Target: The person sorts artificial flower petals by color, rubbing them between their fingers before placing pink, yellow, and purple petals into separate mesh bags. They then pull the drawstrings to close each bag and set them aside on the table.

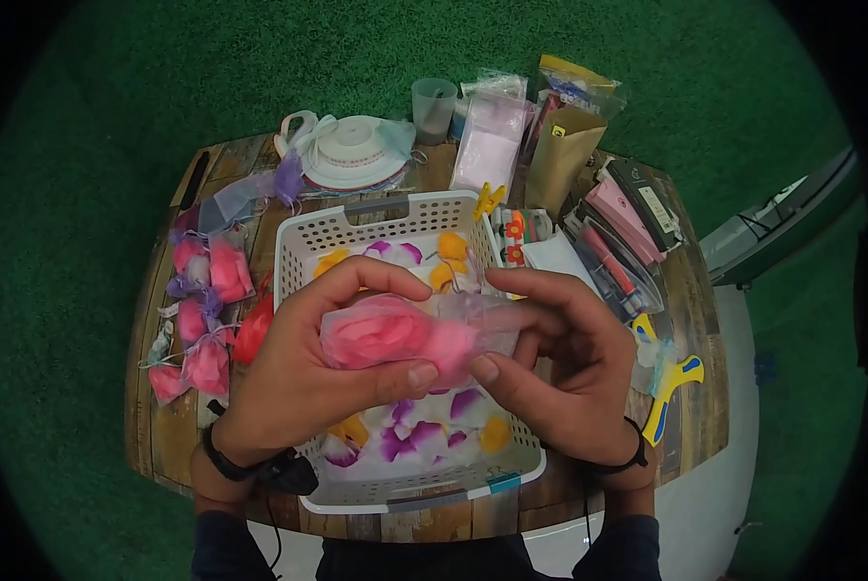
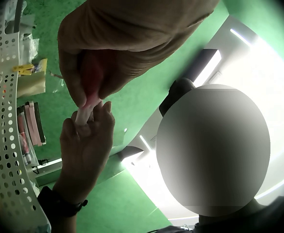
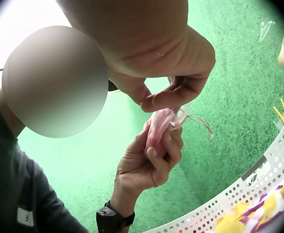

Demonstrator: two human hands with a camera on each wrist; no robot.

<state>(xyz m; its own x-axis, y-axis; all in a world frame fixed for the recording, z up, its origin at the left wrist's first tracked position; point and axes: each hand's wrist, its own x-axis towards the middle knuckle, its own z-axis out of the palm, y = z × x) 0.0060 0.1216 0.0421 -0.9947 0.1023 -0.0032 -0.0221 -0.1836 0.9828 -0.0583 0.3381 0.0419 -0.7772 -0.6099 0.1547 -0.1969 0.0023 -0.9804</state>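
Note:
A sheer organza pouch (image 1: 381,334) filled with pink petals is held up over the white basket (image 1: 289,281). My left hand (image 1: 284,373) grips its full end, thumb along the near side and fingers behind. At the pouch's pale, gathered mouth, my right hand (image 1: 584,373) pinches the fabric between thumb and fingers. A thin drawstring (image 3: 205,127) dangles from that end in the right wrist view. Below, purple-and-white petals (image 1: 410,441) and yellow petals (image 1: 495,435) lie in the basket.
Several filled pink pouches (image 1: 229,271) lie left of the basket. Behind it are a ribbon spool (image 1: 352,145), a plastic cup (image 1: 434,111) and plastic packs (image 1: 492,140). Stationery boxes (image 1: 637,208) and a yellow-and-blue tool (image 1: 671,397) sit to the right. A yellow clip (image 1: 489,199) stands at the basket's far rim.

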